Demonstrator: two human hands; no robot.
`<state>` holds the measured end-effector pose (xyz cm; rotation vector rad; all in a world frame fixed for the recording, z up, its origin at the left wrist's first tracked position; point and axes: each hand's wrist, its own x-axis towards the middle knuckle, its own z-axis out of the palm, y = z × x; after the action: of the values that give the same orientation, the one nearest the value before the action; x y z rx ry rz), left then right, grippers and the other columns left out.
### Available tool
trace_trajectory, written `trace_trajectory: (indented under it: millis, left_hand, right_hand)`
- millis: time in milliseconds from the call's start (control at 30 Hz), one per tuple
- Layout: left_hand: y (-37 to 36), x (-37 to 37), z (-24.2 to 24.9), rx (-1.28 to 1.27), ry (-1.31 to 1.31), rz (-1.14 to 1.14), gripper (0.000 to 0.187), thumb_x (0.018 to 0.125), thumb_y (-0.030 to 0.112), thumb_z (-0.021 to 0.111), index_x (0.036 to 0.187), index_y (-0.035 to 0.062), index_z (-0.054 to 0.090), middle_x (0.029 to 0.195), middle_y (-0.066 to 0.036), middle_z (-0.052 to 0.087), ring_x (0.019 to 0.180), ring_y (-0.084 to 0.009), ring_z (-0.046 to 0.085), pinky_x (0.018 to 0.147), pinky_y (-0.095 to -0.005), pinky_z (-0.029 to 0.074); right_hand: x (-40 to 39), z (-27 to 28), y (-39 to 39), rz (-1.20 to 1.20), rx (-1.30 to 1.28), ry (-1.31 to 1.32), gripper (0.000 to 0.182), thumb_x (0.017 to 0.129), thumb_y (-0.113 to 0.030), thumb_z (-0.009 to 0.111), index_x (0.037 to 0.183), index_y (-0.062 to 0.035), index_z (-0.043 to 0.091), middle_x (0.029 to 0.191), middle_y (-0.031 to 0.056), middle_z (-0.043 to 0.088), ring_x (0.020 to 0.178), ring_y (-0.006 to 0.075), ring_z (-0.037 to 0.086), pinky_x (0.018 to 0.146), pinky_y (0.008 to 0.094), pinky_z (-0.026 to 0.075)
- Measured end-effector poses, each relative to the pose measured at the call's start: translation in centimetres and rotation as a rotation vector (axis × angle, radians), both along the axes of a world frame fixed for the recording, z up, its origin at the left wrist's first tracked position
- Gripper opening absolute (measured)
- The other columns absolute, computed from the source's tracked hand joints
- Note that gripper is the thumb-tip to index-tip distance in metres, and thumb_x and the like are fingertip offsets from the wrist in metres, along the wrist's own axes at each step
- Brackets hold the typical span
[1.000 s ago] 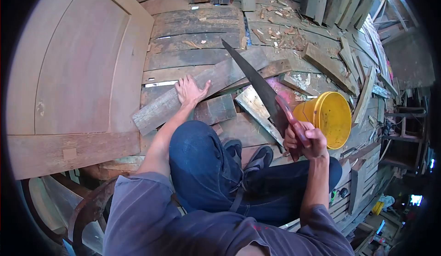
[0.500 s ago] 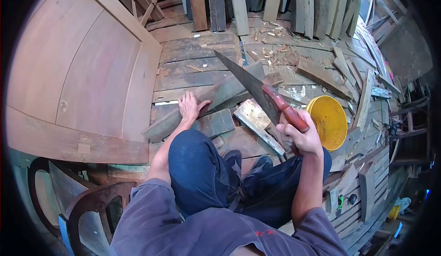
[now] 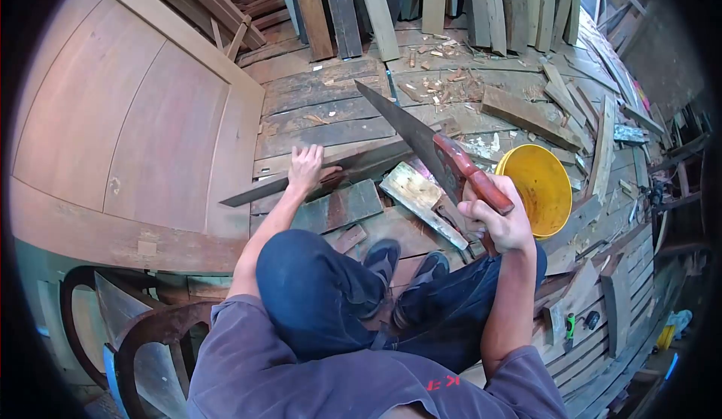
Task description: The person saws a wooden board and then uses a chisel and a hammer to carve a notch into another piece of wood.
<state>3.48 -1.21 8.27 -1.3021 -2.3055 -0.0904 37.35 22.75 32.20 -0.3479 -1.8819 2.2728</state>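
Observation:
My right hand is closed round the reddish wooden handle of a handsaw. The saw's dark blade points up and away to the left, raised over the boards. With my left hand I grip a long wooden plank, fingers over its far side and thumb on the near side. The plank slants from lower left to upper right and shows a narrow face; its far end passes behind the saw blade. Just below it lie a short grey wood block and a pale, paint-stained block.
A yellow bucket stands right of my right hand. A large wooden panel is at the left, above a curved dark wooden frame. Planks lean at the back. Offcuts and chips litter the floor; a green-handled tool lies lower right.
The plank under my left hand has turned, so its broad face no longer shows and its near end sits further left. My left hand moved slightly with it. The saw stays raised.

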Motion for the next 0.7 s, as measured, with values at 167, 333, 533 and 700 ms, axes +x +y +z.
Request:
trace_trajectory:
  millis: [167, 333, 533, 700]
  left_hand:
    - [0.7, -2.9, 1.0, -0.034, 0.032, -0.005, 0.062, 0.073, 0.06, 0.074, 0.096, 0.0049, 0.06, 0.085, -0.008, 0.062, 0.087, -0.0259, 0.063, 0.085, -0.0423, 0.043]
    - [0.6, -3.2, -2.4, -0.005, -0.167, 0.006, 0.062, 0.071, 0.059, 0.077, 0.094, 0.0037, 0.059, 0.086, -0.01, 0.062, 0.088, -0.0283, 0.063, 0.082, -0.0414, 0.045]
    - [0.2, -4.0, -3.4, 0.006, -0.331, 0.057, 0.061, 0.074, 0.061, 0.074, 0.094, 0.0045, 0.063, 0.097, -0.014, 0.062, 0.088, -0.0328, 0.065, 0.083, -0.0443, 0.045]
    - [1.0, -4.3, -1.7, -0.119, -0.592, 0.129, 0.061, 0.08, 0.065, 0.068, 0.099, 0.0076, 0.072, 0.103, -0.019, 0.068, 0.096, -0.0388, 0.068, 0.08, -0.0498, 0.056]
  right_hand:
    - [0.9, -1.2, -0.3, -0.061, -0.102, 0.002, 0.027, 0.081, -0.007, 0.069, 0.072, -0.0075, 0.044, 0.06, -0.0043, 0.043, 0.049, 0.0035, 0.038, 0.043, 0.0231, 0.029]
    - [0.6, -2.5, -0.9, -0.111, -0.126, -0.01, 0.026, 0.078, -0.006, 0.068, 0.072, -0.0072, 0.043, 0.062, -0.0027, 0.043, 0.049, 0.004, 0.038, 0.043, 0.0226, 0.029]
    - [0.1, -3.3, -1.2, -0.061, -0.11, -0.002, 0.025, 0.077, -0.007, 0.069, 0.073, -0.0061, 0.044, 0.065, -0.0019, 0.043, 0.052, 0.0041, 0.038, 0.045, 0.0222, 0.029]
    - [-0.4, -4.3, -3.5, -0.03, 0.064, -0.061, 0.025, 0.077, -0.013, 0.071, 0.074, -0.0058, 0.047, 0.066, -0.0028, 0.046, 0.056, 0.0052, 0.042, 0.049, 0.0234, 0.032]
